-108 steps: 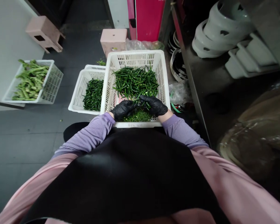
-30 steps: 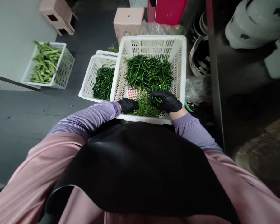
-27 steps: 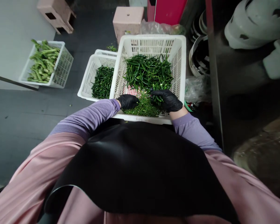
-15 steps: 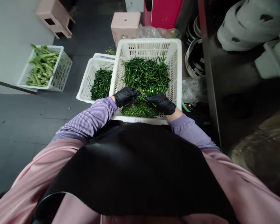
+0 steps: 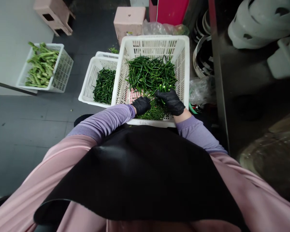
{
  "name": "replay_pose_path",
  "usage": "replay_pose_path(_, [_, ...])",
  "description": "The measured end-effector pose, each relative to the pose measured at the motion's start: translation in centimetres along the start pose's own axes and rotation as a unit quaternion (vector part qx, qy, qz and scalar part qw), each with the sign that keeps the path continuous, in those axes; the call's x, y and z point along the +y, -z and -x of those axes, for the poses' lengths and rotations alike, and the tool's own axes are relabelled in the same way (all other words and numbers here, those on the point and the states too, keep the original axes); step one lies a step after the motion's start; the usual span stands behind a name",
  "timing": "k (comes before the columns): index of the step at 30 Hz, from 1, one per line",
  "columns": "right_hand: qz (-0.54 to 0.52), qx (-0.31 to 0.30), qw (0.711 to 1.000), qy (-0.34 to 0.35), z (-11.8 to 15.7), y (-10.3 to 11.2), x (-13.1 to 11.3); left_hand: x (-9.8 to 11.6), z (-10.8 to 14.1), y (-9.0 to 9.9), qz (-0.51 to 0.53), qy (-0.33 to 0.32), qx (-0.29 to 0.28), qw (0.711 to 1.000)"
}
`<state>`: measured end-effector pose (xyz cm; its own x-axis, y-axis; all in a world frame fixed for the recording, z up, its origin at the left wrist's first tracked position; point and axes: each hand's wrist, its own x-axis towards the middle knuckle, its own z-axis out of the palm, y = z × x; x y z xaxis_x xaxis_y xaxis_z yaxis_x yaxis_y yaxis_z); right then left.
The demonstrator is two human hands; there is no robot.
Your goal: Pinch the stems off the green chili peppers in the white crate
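Note:
In the large white basket (image 5: 187,67), long green chili peppers (image 5: 152,72) lie heaped toward the far side. A finer pile of thin green stems (image 5: 156,111) covers the near end. My right hand (image 5: 171,101), in a black glove, is closed around a small bunch of green chili peppers, whose pale cut ends show above the fingers. My left hand (image 5: 141,105), gloved in black too, is curled low over the left of the stem pile. Its fingertips are hidden, so anything in them cannot be made out.
Left of the large basket stands a smaller white basket (image 5: 85,87) with dark green chilies (image 5: 105,86). Farther left, another white basket (image 5: 61,69) holds thick pale-green stalks (image 5: 42,66). A pink stool (image 5: 129,21) is behind; a metal-edged counter (image 5: 219,80) runs along the right.
My left hand has moved away from the right hand, down and to the right onto the stem pile. My right hand has shifted slightly right and up, still holding chilies.

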<state>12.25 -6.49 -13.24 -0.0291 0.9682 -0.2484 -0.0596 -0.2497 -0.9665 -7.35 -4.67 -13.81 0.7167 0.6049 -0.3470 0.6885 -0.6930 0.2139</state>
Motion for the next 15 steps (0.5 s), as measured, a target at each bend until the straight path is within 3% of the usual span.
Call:
replay_pose_path(4, [0.041, -0.047, 0.998, -0.004, 0.4, -0.3, -0.1, -1.6, 0.6, 2.9, 0.004, 0.045, -0.051, 0.998])
replay_pose_path(9, [0.035, -0.144, 0.989, -0.005, 1.0, -1.0, -0.5, -1.1, 2.8, 7.8, -0.010, 0.070, -0.010, 0.997])
replay_pose_path(12, [0.036, -0.135, 0.990, 0.004, 1.2, -1.1, -0.3, 0.4, 2.9, 8.2, -0.015, 0.110, 0.030, 0.993])
replay_pose_path(15, [0.049, -0.118, 0.992, -0.005, 1.1, -1.2, 0.4, 0.4, 2.8, 6.6, -0.019, 0.189, 0.029, 0.981])
